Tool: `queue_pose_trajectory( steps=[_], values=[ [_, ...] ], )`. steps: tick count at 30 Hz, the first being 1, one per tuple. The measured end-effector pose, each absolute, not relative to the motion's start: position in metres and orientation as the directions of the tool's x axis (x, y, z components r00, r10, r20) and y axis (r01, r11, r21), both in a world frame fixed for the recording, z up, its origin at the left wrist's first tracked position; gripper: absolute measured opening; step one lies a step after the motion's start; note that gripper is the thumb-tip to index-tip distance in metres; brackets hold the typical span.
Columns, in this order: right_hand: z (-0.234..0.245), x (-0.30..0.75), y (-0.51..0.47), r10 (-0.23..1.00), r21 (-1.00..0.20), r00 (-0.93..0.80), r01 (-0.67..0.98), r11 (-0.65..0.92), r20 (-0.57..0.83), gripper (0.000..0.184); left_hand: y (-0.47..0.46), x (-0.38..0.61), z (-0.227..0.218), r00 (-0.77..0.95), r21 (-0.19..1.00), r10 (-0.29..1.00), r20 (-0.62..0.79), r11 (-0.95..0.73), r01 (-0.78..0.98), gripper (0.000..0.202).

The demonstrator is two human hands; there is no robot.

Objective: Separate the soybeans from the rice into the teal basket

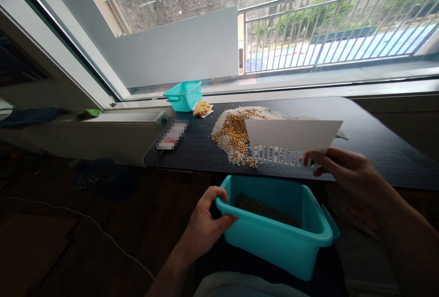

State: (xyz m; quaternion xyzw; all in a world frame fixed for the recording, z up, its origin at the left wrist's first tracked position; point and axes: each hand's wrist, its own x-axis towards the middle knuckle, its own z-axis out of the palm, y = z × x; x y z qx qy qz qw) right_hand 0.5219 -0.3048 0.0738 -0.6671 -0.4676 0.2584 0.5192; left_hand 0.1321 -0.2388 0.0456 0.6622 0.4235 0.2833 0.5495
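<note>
My left hand (pixel 206 221) grips the left rim of a teal plastic bin (pixel 274 237) held below the table's front edge; a layer of beans lies in its bottom. My right hand (pixel 346 173) holds a white slotted scoop (pixel 291 144) tilted on the dark table (pixel 377 146), its edge against a pile of rice mixed with yellow soybeans (pixel 236 135). The scoop hides the pile's right part.
A second, smaller teal bin (pixel 183 95) stands at the table's back left by the window. Beside it lies a yellow packet (pixel 202 107). A blurred flat object (pixel 171 135) lies near the left edge. A radiator (pixel 120 119) sits left; a cable (pixel 85 219) crosses the floor.
</note>
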Motion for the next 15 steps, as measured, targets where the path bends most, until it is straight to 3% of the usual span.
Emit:
queue_pose_trajectory(
  steps=[15],
  values=[
    [0.081, 0.502, -0.33, 0.831, -0.937, 0.554, 0.313, -0.153, 0.05, 0.094, -0.24, 0.129, 0.028, 0.468, 0.971, 0.883, -0.048, -0.068, 0.228, 0.038]
  ],
)
